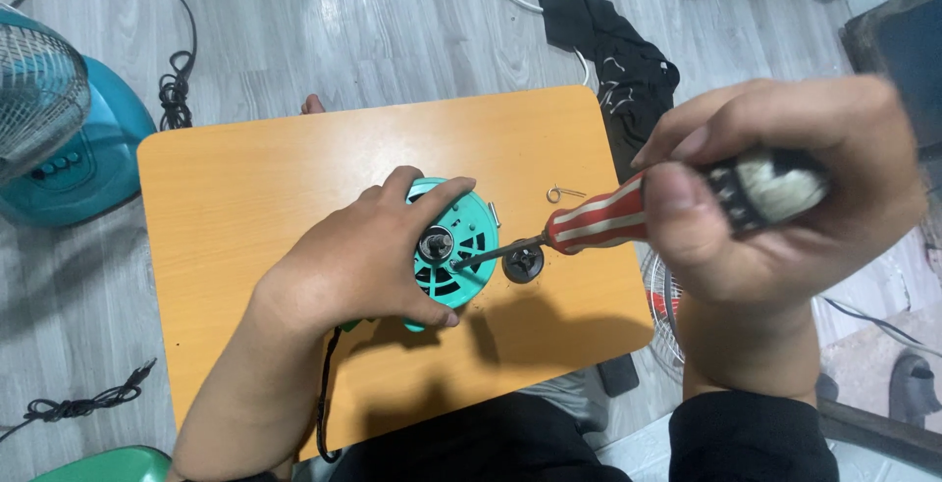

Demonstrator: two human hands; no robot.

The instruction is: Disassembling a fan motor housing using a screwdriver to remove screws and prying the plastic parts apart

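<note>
Head view: an orange table (245, 187) on grey plank flooring, with a teal fan (59, 138) at the far left and a black cloth (618, 60) beyond the table.

I see my left hand (358, 266) wrapped around the teal motor housing (469, 232) at the table's centre. My right hand (785, 192) is closed on a red-and-white striped screwdriver (599, 222), whose tip meets the housing's face. A black knob (523, 264) and a small wire clip (563, 193) lie just beside it.
</note>
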